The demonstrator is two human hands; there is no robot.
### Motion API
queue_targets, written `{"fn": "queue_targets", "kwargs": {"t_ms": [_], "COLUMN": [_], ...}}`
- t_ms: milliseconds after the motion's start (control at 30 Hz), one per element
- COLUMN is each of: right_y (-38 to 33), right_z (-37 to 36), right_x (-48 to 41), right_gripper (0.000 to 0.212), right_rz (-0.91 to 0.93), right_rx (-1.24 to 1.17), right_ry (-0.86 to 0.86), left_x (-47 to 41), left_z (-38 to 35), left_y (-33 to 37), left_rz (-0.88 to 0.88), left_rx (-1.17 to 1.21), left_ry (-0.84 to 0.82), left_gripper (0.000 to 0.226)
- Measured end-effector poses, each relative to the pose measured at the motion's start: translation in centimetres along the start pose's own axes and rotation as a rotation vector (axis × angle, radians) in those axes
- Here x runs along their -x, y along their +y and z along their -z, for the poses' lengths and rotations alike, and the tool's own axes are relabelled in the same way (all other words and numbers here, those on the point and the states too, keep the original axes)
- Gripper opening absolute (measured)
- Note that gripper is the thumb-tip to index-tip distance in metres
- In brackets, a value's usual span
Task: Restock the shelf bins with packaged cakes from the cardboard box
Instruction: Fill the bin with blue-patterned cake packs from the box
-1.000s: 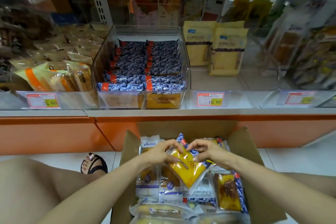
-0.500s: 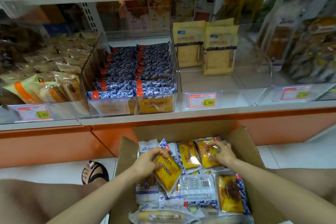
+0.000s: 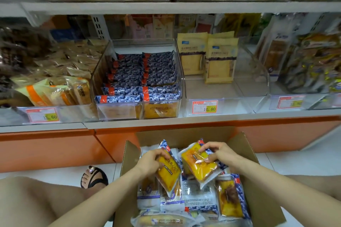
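Currently on record, head view (the only view):

Left hand (image 3: pixel 151 162): fingers curled over the upper end of one packaged cake (image 3: pixel 170 173), gripping it. The pack hangs tilted over the loose stock below.

Right hand (image 3: pixel 219 155): thumb and fingertips pinch the upper part of a second packaged cake (image 3: pixel 198 167), held just beside the first.

Judged purpose: one pack per hand, taken by the upper end, so that each can go up to the shelf and be slotted in on edge.

Cardboard box (image 3: pixel 267 199): on the floor just below the shelf, flaps open, between the person's legs. It probably sits there to keep the reach short. Loose packs (image 3: pixel 230 197) lie in it unsorted, some face up and some back up.

Appearance of goods: clear film showing a golden-yellow cake, a dark label band with pale lettering, and a blueberry-print border with a red tab. Backs are white with small print.

Blueberry bin (image 3: pixel 100 72): clear plastic, on the shelf above the box. Two rows of matching packs stand on edge, print uppermost. A gap shows at the rear, so this is the likely destination.

Neighbouring bin (image 3: pixel 212 90): yellow pouches (image 3: pixel 220 59) stand at the back and a price tag (image 3: pixel 204 107) sits at the front.
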State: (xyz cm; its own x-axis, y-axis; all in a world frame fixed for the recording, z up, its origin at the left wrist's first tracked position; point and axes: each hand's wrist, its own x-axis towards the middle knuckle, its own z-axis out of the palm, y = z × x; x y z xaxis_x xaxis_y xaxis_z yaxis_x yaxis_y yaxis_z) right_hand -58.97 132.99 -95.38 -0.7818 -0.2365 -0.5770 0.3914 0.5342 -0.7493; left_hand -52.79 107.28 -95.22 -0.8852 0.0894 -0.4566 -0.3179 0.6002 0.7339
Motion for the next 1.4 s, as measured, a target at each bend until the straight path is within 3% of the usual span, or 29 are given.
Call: {"fn": "queue_targets", "kwargs": {"t_ms": [167,233,367,500,633,767,900,1033,1100,1133,1200,1300,1400], "right_y": [-5.9,-8.3,-13.1,-18.3,-24.3,-29.5,-33.3,-34.4,-33.8,-33.3,-32.4,-31.1,-28.6], "right_z": [0.7,1.5,2.8,3.4,3.1,3.0,3.4,3.0,2.3,1.8,1.3,1.3,1.5], "right_x": [5.3,7.6,12.4,12.5,7.4,0.5,-5.5,-8.9,-9.7,-9.7,-9.6,-7.3,-3.3], "right_gripper": [0.031,0.032,0.031,0.037,0.036,0.041,0.036,0.035,0.013,0.016,0.029,0.013,0.027], "right_rz": [0.193,0.272,0.401,0.529,0.551,0.527,0.569,0.583,0.592,0.608,0.644,0.78,0.847], "right_rx": [0.133,0.157,0.016,-0.151,-0.221,-0.101,0.018,0.484,0.67,0.74,0.829,0.784,0.678], "right_ry": [-0.119,-0.128,-0.138,0.002,0.207,0.29,0.328,0.383,0.36,0.35,0.365,0.348,0.325], "left_x": [3.4,5.9,11.7,13.0,7.9,0.4,-6.4,-10.5,-11.1,-11.3,-11.1,-8.5,-3.6], "left_z": [3.4,5.7,11.5,16.4,19.5,23.2,27.5,29.2,29.1,28.9,28.3,26.2,22.9], "left_y": [4.2,6.0,8.9,11.7,13.5,13.7,13.2,12.7,12.1,11.8,11.2,12.0,13.1], "left_rz": [-0.16,-0.206,-0.323,-0.364,-0.341,-0.285,-0.302,-0.108,-0.065,-0.083,-0.149,-0.337,-0.487], "left_rx": [-0.373,-0.42,-0.099,0.248,0.335,0.265,0.213,-0.437,-0.643,-0.697,-0.685,-0.543,-0.409], "left_ry": [0.033,0.091,0.146,0.383,0.601,0.688,0.701,0.613,0.511,0.501,0.57,0.647,0.565], "left_gripper": [0.028,0.025,0.027,0.019,0.021,0.029,0.029,0.04,0.049,0.048,0.039,0.024,0.02]}}
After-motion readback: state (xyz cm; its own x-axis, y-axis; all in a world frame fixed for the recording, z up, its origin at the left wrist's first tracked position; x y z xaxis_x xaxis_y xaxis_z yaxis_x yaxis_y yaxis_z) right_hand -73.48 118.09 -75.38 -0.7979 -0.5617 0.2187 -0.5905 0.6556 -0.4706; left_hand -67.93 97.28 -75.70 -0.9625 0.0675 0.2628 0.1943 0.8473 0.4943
